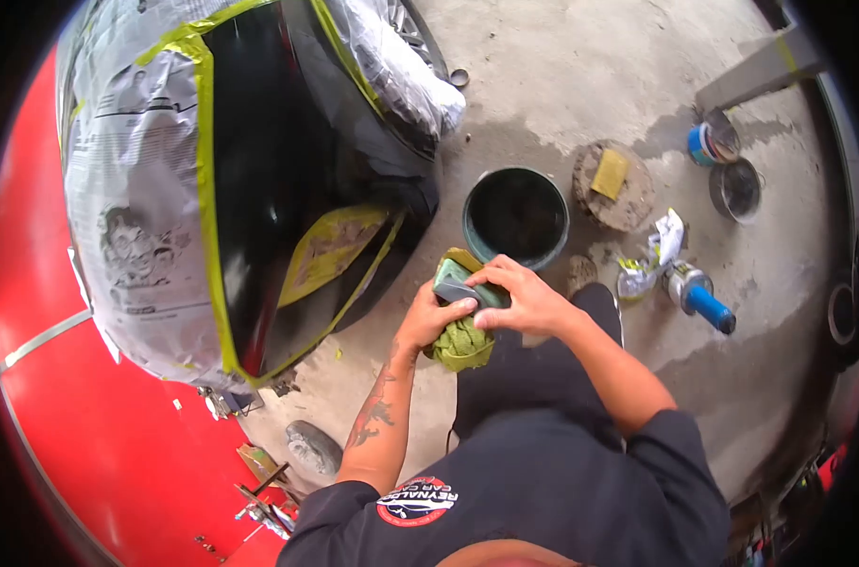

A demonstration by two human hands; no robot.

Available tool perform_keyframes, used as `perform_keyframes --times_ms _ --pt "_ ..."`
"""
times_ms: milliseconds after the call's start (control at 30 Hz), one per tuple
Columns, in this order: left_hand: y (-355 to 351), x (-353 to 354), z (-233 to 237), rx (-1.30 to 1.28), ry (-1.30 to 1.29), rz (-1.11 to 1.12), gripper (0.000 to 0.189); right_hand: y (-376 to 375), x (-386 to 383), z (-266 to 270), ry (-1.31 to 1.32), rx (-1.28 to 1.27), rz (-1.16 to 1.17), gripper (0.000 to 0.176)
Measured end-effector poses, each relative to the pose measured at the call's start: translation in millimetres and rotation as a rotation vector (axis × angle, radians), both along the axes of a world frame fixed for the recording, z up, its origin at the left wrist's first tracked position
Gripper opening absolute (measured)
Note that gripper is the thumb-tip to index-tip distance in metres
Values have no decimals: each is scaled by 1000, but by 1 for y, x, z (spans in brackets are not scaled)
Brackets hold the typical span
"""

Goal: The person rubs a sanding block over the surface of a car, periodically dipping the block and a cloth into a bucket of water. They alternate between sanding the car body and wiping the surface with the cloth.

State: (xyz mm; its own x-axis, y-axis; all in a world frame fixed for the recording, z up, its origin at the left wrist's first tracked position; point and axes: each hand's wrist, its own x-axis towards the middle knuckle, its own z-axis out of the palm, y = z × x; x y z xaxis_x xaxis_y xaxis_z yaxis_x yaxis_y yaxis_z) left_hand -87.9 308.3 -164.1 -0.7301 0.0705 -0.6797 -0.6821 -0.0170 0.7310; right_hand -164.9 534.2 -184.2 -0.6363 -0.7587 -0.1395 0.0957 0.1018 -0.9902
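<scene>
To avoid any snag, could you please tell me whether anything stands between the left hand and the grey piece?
Nothing visible does: the left hand grips the grey piece, its thumb lying directly on it.

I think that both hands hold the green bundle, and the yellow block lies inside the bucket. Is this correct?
Not inside the bucket: the head view shows the yellow block on top of the round slab. The left hand and the right hand do hold the green bundle.

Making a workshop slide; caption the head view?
Left hand and right hand hold a gray sheet and green cloth near a newspaper-masked car.
</scene>
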Motion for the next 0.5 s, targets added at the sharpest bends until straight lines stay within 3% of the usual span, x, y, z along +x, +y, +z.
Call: perform_keyframes --times_ms 133,200,267,333,433,500 --pt "-12 -34 -113 27 -41 -63 54 -14 -28 -111 -33 99 -39 58" --pt "-19 -43 -195 34 3 -71 63 -16 -41 -193 -71 76 -7 57" --pt "-16 -61 -253 -40 74 -124 56 -15 -55 -262 -140 60 73 60" --pt "-12 -74 -304 -66 100 -143 63 -10 -70 -304 -226 110 145 64" --pt "-8 -87 -360 -155 201 -138 68 -6 -78 -360 -85 11 121 64" --pt "-6 -91 -389 -208 250 -74 70 -6 -78 -377 350 176 31 52"
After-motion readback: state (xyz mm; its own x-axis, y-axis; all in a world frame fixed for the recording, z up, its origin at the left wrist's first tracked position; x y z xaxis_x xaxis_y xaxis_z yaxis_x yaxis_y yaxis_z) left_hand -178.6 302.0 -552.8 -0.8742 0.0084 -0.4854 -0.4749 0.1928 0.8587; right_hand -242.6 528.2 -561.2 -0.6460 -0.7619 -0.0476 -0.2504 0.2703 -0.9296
